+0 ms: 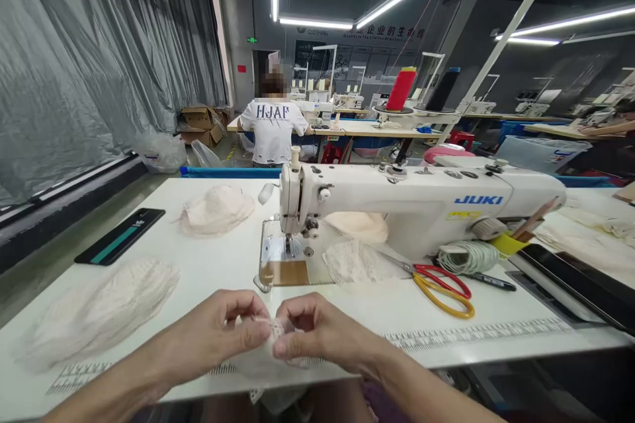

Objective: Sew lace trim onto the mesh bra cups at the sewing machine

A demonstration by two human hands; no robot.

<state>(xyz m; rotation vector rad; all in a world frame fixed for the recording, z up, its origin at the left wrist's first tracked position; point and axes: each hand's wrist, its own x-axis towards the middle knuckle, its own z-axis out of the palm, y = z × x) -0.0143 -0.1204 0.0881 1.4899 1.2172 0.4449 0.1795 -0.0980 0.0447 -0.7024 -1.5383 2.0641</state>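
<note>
My left hand and my right hand meet at the front edge of the table, each pinching a piece of white lace fabric between thumb and fingers. Part of the fabric hangs down over the table edge. Just beyond my hands stands a white sewing machine, its needle and presser foot above the metal plate. A bunch of white lace lies beside the plate. To the right rest scissors with one red and one yellow handle.
Two piles of pale fabric, a nearer pile and a farther pile, lie left beside a dark phone-like slab. Coiled cord, a black pen and a dark tray are right. A person sits ahead.
</note>
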